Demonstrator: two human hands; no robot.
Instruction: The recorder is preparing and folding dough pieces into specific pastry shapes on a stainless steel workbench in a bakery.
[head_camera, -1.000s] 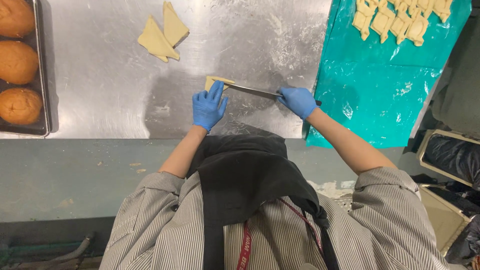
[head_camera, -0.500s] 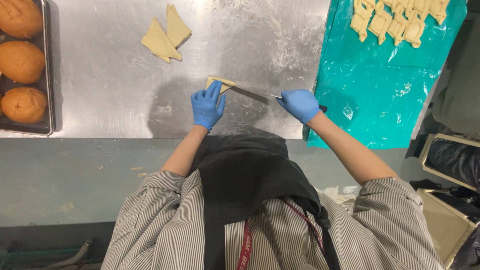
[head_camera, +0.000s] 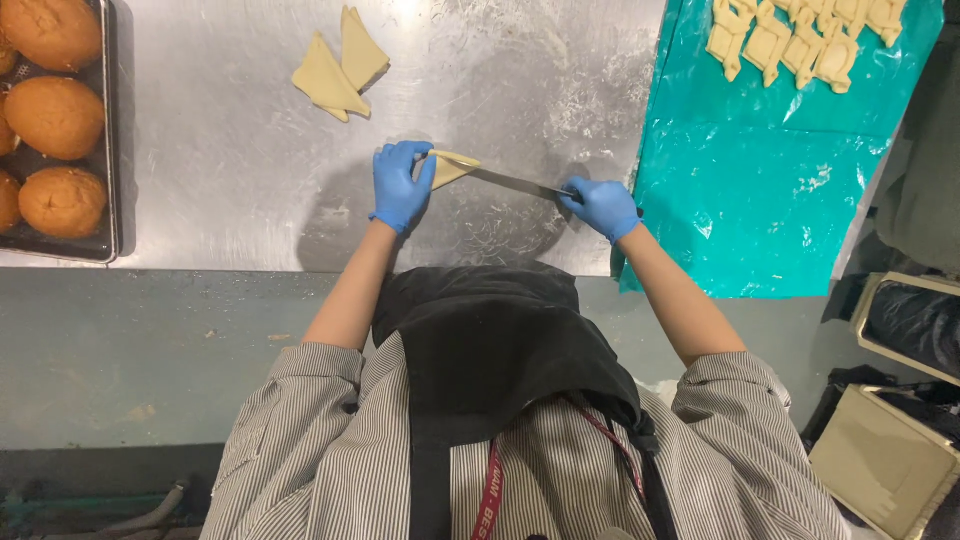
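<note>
On the floured steel table (head_camera: 230, 190) lies a pale triangular dough piece (head_camera: 452, 167). My left hand (head_camera: 402, 186), in a blue glove, presses on its left end. My right hand (head_camera: 601, 206), also gloved in blue, grips the handle of a long knife (head_camera: 515, 182) whose blade reaches left into the dough piece. Two more dough triangles (head_camera: 340, 68) lie farther back on the table, apart from both hands.
A dark tray (head_camera: 108, 140) with several round golden buns stands at the left edge. A teal plastic sheet (head_camera: 770, 190) covers the right side, with several shaped dough pieces (head_camera: 800, 38) at its far end. Bins (head_camera: 890, 460) stand on the floor at the right.
The view has shifted slightly. Both hands stay on the dough piece and knife, with the blade still against the dough.
</note>
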